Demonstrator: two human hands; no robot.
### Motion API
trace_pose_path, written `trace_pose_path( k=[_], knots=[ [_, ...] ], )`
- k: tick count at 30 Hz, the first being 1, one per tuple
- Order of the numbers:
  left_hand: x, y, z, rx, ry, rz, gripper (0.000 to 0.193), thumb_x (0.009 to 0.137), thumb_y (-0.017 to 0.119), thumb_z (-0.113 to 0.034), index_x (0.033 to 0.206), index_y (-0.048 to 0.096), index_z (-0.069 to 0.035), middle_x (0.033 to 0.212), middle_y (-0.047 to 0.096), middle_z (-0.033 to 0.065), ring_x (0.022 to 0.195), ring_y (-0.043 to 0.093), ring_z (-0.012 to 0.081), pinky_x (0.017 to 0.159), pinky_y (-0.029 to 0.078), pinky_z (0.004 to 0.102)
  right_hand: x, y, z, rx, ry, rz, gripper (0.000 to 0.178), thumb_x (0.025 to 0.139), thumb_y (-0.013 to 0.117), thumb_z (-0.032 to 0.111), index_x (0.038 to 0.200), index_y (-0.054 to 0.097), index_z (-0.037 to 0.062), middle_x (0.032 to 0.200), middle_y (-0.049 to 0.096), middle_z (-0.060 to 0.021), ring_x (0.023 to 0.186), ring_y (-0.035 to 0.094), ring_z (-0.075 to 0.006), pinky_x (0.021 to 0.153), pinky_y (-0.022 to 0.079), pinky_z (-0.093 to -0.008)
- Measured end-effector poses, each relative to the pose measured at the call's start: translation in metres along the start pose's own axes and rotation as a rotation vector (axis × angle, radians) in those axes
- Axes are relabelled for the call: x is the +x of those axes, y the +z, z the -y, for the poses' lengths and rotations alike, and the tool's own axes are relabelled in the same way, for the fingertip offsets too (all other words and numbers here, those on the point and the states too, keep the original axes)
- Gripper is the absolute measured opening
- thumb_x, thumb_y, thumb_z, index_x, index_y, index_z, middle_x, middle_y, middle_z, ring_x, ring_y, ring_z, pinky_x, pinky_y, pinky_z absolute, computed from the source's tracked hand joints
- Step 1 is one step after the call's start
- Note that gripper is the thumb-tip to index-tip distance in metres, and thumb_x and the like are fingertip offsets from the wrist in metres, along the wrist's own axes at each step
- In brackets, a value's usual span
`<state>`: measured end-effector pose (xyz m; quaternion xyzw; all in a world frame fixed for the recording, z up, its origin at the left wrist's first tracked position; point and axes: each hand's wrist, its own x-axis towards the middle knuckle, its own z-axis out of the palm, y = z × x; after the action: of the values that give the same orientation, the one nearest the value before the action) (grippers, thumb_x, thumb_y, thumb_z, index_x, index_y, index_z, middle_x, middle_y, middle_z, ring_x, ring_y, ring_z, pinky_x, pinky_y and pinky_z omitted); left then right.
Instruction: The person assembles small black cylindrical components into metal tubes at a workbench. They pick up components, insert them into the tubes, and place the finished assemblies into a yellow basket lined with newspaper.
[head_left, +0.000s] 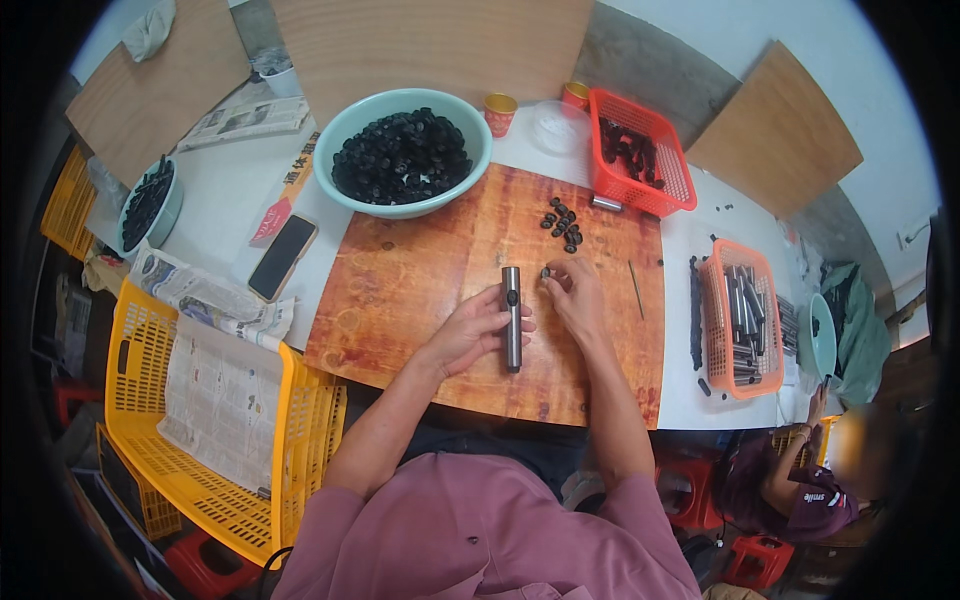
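Observation:
My left hand (480,330) is wrapped around a metal tube (513,340), which stands out dark and shiny over the wooden board (410,270). A black round piece shows on the tube's upper part, by my left thumb. Just to the right, my right hand (574,298) pinches a small black ring (545,273) between thumb and fingertips, close to the tube but apart from it. Beyond that hand lies a loose group of black rings (562,222) on the board. A thin metal rod (637,290) rests to the right of my right hand.
A mint-green basin (330,150) heaped with black parts stands at the back left. Red (680,190) and orange (715,300) baskets hold parts at right. A phone (283,258) lies left of the board. A yellow crate (285,440) is at lower left; another person (810,500) sits at right.

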<state>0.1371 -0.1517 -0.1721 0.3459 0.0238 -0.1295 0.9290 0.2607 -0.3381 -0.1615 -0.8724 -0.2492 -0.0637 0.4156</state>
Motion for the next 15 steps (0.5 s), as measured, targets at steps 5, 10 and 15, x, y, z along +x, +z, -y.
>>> trace_pose_path(
  k=[5,10,15],
  knots=[
    [0.000,0.002,0.000,-0.010,-0.017,0.012,0.054,0.102,0.059,-0.007,0.151,0.038,-0.004,0.130,0.061,0.0149,0.117,0.066,0.0320,0.101,0.056,0.0457,-0.013,-0.030,0.060,0.113,-0.127,0.086,0.021,0.083,0.076,0.007,0.103,0.072,0.0021,0.091,0.064,-0.0129,0.080,0.065,-0.0274,0.068,0.054,-0.0358],
    [0.000,0.002,0.001,0.009,-0.013,0.024,0.053,0.102,0.059,-0.008,0.151,0.039,-0.005,0.130,0.060,0.0089,0.115,0.066,0.0243,0.101,0.056,0.0413,-0.027,-0.022,0.065,-0.024,-0.333,0.094,0.024,0.081,0.077,0.009,0.104,0.072,0.0053,0.091,0.064,-0.0117,0.079,0.063,-0.0314,0.070,0.049,-0.0402],
    [-0.001,0.001,0.001,0.010,-0.011,0.027,0.054,0.103,0.058,-0.008,0.153,0.038,-0.006,0.131,0.060,0.0063,0.115,0.065,0.0202,0.100,0.056,0.0393,-0.028,-0.018,0.063,-0.136,-0.411,0.074,0.025,0.080,0.077,0.009,0.105,0.072,0.0062,0.090,0.064,-0.0101,0.079,0.063,-0.0305,0.072,0.049,-0.0406]
  ],
)
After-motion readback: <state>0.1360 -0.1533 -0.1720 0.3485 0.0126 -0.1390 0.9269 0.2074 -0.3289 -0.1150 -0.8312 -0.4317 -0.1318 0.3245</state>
